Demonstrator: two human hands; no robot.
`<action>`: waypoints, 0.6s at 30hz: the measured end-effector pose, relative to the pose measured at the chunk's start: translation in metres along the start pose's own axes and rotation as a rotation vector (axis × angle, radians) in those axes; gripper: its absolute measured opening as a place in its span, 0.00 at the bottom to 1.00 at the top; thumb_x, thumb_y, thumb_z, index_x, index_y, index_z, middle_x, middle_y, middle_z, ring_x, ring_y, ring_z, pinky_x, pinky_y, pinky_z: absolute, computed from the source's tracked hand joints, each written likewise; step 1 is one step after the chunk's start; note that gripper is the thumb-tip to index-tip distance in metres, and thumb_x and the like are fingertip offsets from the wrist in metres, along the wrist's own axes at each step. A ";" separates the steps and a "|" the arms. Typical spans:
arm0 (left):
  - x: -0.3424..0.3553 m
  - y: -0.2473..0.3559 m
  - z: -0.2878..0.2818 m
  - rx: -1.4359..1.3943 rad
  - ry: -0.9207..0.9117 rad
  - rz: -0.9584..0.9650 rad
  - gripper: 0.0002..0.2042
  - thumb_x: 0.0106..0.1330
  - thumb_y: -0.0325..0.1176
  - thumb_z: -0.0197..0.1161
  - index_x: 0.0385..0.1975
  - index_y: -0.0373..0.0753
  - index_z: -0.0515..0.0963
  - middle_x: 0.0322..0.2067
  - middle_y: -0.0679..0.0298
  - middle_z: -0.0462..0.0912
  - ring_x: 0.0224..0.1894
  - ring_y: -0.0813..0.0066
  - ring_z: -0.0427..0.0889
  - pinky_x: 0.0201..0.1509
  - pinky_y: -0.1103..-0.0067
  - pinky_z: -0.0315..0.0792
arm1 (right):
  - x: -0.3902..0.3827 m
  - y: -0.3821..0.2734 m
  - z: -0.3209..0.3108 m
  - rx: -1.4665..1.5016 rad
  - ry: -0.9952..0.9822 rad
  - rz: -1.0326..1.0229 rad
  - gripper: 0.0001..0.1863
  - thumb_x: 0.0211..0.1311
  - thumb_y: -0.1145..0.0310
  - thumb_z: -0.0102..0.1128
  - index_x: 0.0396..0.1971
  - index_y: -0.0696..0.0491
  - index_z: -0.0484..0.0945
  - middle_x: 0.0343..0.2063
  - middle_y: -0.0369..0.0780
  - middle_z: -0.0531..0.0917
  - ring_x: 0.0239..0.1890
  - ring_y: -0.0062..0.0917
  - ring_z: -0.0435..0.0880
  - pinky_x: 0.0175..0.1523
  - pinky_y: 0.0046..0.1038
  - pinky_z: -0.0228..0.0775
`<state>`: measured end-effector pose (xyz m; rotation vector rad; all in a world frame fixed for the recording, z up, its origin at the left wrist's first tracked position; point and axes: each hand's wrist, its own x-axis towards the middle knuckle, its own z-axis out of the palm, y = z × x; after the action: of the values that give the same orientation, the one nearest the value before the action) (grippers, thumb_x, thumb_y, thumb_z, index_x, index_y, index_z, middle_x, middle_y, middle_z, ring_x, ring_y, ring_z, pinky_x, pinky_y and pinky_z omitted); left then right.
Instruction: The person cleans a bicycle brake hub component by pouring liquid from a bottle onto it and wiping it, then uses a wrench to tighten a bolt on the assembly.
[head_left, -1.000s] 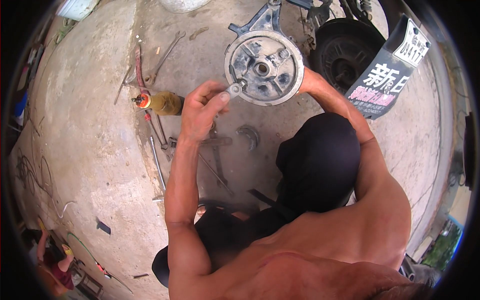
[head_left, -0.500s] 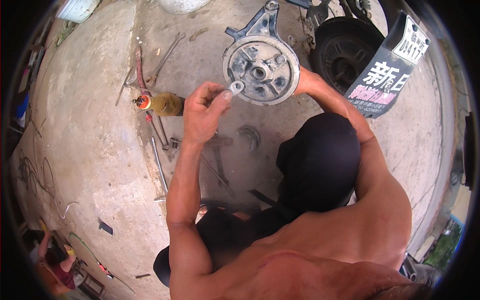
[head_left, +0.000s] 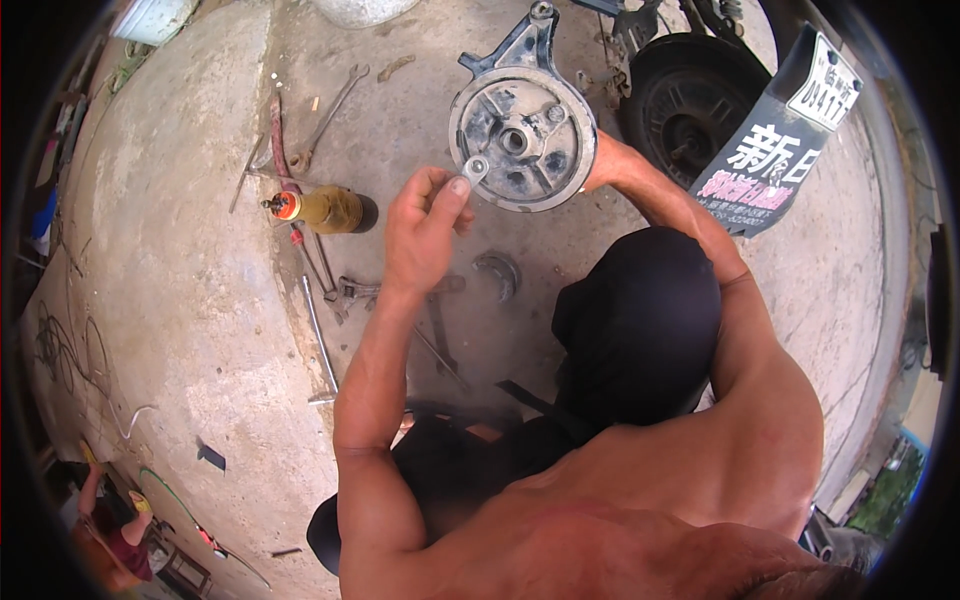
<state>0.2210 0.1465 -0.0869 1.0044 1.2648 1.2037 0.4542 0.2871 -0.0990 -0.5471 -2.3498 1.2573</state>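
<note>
My right hand [head_left: 607, 163] grips the far right edge of a round grey drum-brake backing plate [head_left: 487, 108]; its fingers are hidden behind the plate. The plate is raised above the floor with its ribbed side up. A black arm sticks out from its far edge, and a hole sits in its middle. Between thumb and forefinger, my left hand [head_left: 422, 228] pinches a small metal piece with a ring-shaped end [head_left: 479, 167]. That ring end overlaps the plate's near left rim; whether they touch I cannot tell. Its other end is hidden in my hand.
Left of my left hand are a brown bottle with an orange cap [head_left: 335, 209], wrenches [head_left: 338, 112] and a T-handled tool [head_left: 318, 335]. A curved dark piece [head_left: 499, 273] lies below the plate. A wheel [head_left: 690, 110] and mudflap [head_left: 760, 165] are right. Another person [head_left: 118, 535] is lower left.
My left hand has moved slightly right, keeping the ring-ended piece against or over the plate's rim. The plate has tilted a little. My right hand keeps its grip.
</note>
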 end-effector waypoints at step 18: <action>-0.007 0.007 0.030 -0.340 0.120 -0.236 0.14 0.77 0.42 0.52 0.50 0.37 0.70 0.34 0.63 0.79 0.36 0.71 0.81 0.42 0.69 0.79 | 0.004 0.006 0.028 -0.030 0.091 0.028 0.30 0.45 0.66 0.79 0.52 0.54 0.81 0.49 0.43 0.84 0.51 0.31 0.82 0.60 0.34 0.72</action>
<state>0.2506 0.1429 -0.0766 0.5273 1.1832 1.2540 0.4369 0.2733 -0.1170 -0.6355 -2.2964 1.1861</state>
